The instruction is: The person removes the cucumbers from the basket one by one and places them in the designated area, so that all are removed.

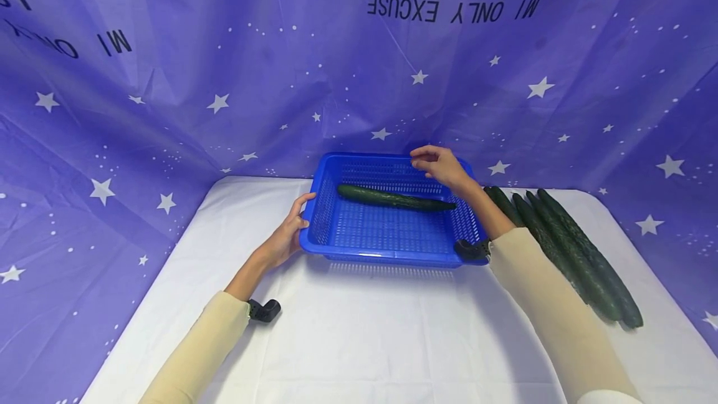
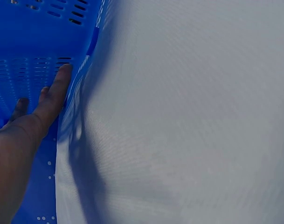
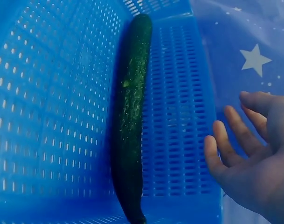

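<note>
A single dark green cucumber [image 1: 395,198] lies lengthwise in the blue plastic basket [image 1: 387,259], close to its back wall. My left hand [image 1: 287,237] touches the outside of the basket's left end with fingers extended; in the left wrist view those fingers [image 2: 58,91] lie against the slotted wall. Over the basket's back right part hovers my right hand [image 1: 443,167], its fingers loosely bent and holding nothing. The right wrist view shows that hand [image 3: 253,154] apart from the cucumber [image 3: 132,98], beside the basket's long wall.
Several more cucumbers [image 1: 578,248] lie side by side on the white tablecloth [image 1: 348,341], right of the basket and partly behind my right forearm. A purple star-printed curtain [image 1: 336,80] hangs directly behind the table and along both sides.
</note>
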Demonstrator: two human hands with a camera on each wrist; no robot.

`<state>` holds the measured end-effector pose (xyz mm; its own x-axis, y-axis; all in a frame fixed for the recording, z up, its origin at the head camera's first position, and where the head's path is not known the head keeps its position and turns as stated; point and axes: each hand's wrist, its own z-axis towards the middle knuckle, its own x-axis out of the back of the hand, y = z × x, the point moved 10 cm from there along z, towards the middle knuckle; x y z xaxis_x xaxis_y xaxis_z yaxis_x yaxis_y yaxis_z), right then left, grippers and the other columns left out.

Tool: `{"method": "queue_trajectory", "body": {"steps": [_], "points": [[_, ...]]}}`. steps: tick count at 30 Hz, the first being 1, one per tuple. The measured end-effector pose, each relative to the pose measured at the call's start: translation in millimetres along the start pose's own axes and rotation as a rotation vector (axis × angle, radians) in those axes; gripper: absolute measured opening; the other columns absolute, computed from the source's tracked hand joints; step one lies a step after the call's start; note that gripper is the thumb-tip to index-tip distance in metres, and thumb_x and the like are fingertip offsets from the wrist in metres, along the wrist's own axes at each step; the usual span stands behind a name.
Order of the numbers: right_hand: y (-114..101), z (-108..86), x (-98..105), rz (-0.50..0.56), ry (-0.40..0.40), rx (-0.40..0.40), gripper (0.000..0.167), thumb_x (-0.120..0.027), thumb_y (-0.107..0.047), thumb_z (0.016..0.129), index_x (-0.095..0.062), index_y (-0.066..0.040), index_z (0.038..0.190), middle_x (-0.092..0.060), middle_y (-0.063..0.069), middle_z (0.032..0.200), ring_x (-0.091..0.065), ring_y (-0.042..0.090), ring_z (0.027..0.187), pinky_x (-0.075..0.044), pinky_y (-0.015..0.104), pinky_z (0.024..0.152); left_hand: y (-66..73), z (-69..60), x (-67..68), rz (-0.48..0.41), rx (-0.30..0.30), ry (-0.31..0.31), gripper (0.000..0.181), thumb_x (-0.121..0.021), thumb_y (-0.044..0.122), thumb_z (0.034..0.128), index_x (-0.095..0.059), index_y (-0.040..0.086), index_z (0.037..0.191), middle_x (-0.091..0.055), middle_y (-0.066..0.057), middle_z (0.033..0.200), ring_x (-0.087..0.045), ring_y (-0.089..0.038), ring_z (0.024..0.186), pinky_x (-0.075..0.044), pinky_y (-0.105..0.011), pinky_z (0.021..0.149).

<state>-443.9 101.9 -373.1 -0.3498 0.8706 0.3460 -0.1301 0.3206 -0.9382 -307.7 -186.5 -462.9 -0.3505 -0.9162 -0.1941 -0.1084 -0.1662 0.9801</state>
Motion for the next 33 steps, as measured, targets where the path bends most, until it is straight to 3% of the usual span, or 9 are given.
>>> {"method": "queue_trajectory", "body": {"steps": [10, 15, 19, 23, 29, 33], "points": [[22.5, 8.8, -32.6, -0.048, -0.239, -0.124, 0.042, -0.057, -0.007, 0.098, -0.052, 0.003, 0.139, -0.056, 0.027, 0.133, -0.048, 0.042, 0.129, -0.04, 0.059, 0.102, 1.3, 2.1, -0.5, 0.003, -0.009, -0.014, 0.071, -0.033, 0.012, 0.0881, -0.012, 0.026, 0.155, -0.013, -0.027, 0.155, -0.041, -0.051, 0.124, -0.053, -0.046, 0.087], [37.4, 11.4, -37.4, -0.034, -0.283, -0.172, 0.043, -0.056, -0.008, 0.099, -0.051, 0.003, 0.141, -0.05, 0.026, 0.141, -0.045, 0.04, 0.132, -0.037, 0.056, 0.107, -2.5, 3.7, -1.5, 0.016, -0.005, -0.013, 0.071, -0.034, 0.014, 0.088, -0.012, 0.025, 0.155, -0.015, -0.028, 0.154, -0.043, -0.052, 0.123, -0.054, -0.044, 0.086], [50.0, 12.1, -41.1, -0.095, -0.308, -0.197, 0.043, -0.057, -0.009, 0.099, -0.052, 0.002, 0.14, -0.052, 0.022, 0.141, -0.046, 0.037, 0.131, -0.036, 0.056, 0.108, -4.9, 3.5, -4.6, 0.023, 0.002, -0.019, 0.072, -0.034, 0.014, 0.0876, -0.01, 0.024, 0.155, -0.016, -0.029, 0.153, -0.043, -0.053, 0.123, -0.054, -0.044, 0.087], [56.6, 13.8, -46.4, -0.166, -0.341, -0.194, 0.042, -0.059, -0.01, 0.098, -0.055, 0.0, 0.139, -0.055, 0.019, 0.139, -0.048, 0.034, 0.13, -0.035, 0.056, 0.109, -4.3, 2.2, -4.1, 0.019, 0.006, -0.01, 0.074, -0.035, 0.015, 0.0863, -0.009, 0.023, 0.156, -0.017, -0.029, 0.152, -0.044, -0.052, 0.122, -0.053, -0.045, 0.087], [56.0, 17.1, -59.1, -0.292, -0.4, -0.134, 0.041, -0.063, -0.006, 0.093, -0.06, 0.0, 0.134, -0.058, 0.019, 0.135, -0.052, 0.033, 0.125, -0.039, 0.047, 0.108, -2.1, 1.3, -0.2, 0.01, 0.005, 0.003, 0.073, -0.035, 0.015, 0.0866, -0.011, 0.025, 0.155, -0.017, -0.028, 0.153, -0.044, -0.053, 0.123, -0.053, -0.045, 0.088], [57.3, 18.0, -64.8, -0.313, -0.411, -0.125, 0.041, -0.064, -0.003, 0.092, -0.061, -0.001, 0.133, -0.056, 0.02, 0.137, -0.05, 0.034, 0.128, -0.039, 0.044, 0.108, -0.8, 0.4, 1.3, 0.008, 0.001, 0.007, 0.073, -0.035, 0.015, 0.0865, -0.011, 0.025, 0.155, -0.016, -0.028, 0.153, -0.043, -0.053, 0.124, -0.053, -0.046, 0.089]]}}
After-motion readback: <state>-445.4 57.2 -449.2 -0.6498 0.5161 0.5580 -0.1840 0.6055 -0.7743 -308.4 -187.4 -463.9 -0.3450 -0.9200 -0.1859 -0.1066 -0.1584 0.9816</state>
